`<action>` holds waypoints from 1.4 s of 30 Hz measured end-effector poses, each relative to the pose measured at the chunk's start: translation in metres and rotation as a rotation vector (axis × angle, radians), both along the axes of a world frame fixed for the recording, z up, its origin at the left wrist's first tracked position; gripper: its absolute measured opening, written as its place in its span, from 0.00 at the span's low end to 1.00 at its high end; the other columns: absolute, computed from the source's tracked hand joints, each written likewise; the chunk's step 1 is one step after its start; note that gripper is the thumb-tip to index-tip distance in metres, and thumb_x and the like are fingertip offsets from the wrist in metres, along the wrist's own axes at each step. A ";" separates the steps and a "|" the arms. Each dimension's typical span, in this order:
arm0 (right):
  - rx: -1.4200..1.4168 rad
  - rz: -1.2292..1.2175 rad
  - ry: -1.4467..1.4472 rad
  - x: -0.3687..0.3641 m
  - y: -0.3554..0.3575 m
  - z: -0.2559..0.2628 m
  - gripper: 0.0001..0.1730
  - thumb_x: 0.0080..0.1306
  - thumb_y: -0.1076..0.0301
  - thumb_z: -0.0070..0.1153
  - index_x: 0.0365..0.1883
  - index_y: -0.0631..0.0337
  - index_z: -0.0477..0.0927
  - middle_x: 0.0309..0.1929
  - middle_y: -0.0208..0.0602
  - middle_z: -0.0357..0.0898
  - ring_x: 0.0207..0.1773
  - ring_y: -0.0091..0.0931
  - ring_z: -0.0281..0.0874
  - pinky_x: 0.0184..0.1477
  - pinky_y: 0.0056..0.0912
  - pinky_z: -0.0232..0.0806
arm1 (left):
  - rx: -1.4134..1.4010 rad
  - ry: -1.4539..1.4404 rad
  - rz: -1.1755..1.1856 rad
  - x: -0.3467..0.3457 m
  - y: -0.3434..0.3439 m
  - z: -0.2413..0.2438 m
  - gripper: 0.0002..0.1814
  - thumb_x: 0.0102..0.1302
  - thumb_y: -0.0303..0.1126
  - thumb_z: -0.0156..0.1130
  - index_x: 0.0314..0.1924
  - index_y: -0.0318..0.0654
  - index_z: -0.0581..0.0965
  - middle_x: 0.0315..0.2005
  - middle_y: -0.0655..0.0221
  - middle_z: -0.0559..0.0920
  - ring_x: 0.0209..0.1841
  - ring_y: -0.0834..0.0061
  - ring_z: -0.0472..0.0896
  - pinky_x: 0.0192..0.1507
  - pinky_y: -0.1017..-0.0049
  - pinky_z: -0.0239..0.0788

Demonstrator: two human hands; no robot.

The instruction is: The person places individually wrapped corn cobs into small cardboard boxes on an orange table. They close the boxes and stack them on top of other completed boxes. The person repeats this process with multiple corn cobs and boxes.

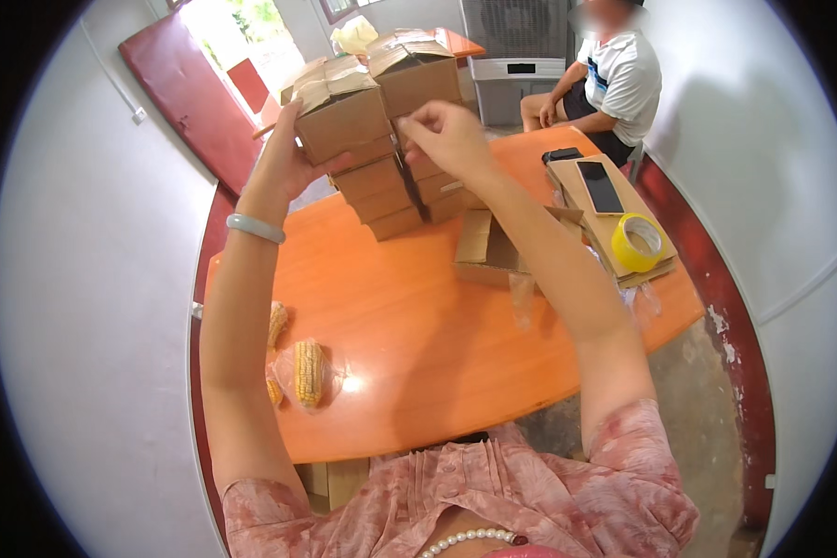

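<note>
Two stacks of cardboard boxes stand side by side at the far end of the orange table [376, 300]. My left hand [289, 157] is spread along the left side of the top box [345, 122] of the left stack, fingers at its upper edge and thumb near its lower front. My right hand [450, 139] is raised before the gap between the stacks, fingers curled; whether it touches a box is unclear. Behind it rises the right stack, topped by a taped box [418, 80]. Nearer, below my right forearm, an open cardboard box [476, 240] sits with flaps up.
Corn cobs in clear plastic [308, 373] lie at the table's near left. On the right, flattened cardboard [593, 216] carries a phone [600, 187] and a yellow tape roll [637, 243]. A black object [561, 155] lies behind. A seated person [617, 84] is beyond the table.
</note>
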State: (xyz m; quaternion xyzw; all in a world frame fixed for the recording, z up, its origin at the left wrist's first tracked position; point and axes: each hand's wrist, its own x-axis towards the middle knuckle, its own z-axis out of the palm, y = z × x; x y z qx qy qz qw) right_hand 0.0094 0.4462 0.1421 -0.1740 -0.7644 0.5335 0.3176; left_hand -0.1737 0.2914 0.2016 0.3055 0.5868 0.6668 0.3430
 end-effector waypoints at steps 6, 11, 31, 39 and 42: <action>1.064 -0.633 0.260 0.010 0.022 0.018 0.38 0.59 0.61 0.73 0.68 0.49 0.74 0.69 0.46 0.72 0.73 0.51 0.66 0.68 0.49 0.67 | -0.251 0.377 0.000 -0.033 -0.015 -0.003 0.55 0.69 0.71 0.55 0.79 0.35 0.55 0.66 0.46 0.70 0.64 0.52 0.77 0.52 0.58 0.82; 1.258 -0.676 0.057 -0.015 0.030 0.014 0.47 0.57 0.62 0.75 0.75 0.36 0.68 0.76 0.46 0.64 0.76 0.57 0.58 0.76 0.55 0.60 | 0.103 1.636 0.543 -0.026 -0.001 -0.043 0.57 0.64 0.56 0.73 0.79 0.30 0.54 0.62 0.44 0.76 0.63 0.52 0.78 0.61 0.64 0.74; 1.070 -0.461 0.203 -0.013 0.076 0.006 0.39 0.57 0.63 0.76 0.67 0.46 0.74 0.66 0.39 0.73 0.73 0.46 0.63 0.70 0.49 0.68 | -0.085 1.139 0.145 -0.051 0.021 0.003 0.52 0.53 0.54 0.81 0.69 0.28 0.70 0.73 0.44 0.67 0.73 0.54 0.71 0.68 0.60 0.70; 1.055 -0.420 0.244 -0.010 0.077 0.005 0.40 0.53 0.66 0.78 0.65 0.48 0.75 0.63 0.37 0.74 0.76 0.47 0.60 0.76 0.49 0.59 | -0.187 1.454 0.068 -0.022 0.033 0.026 0.52 0.53 0.56 0.75 0.72 0.33 0.69 0.64 0.49 0.79 0.66 0.51 0.77 0.66 0.59 0.71; 1.072 -0.439 0.249 -0.008 0.077 0.004 0.40 0.54 0.66 0.77 0.66 0.49 0.74 0.63 0.39 0.74 0.75 0.47 0.62 0.74 0.49 0.61 | -0.250 1.549 0.012 -0.013 0.037 0.029 0.50 0.54 0.56 0.73 0.72 0.36 0.70 0.63 0.50 0.80 0.66 0.52 0.78 0.66 0.60 0.71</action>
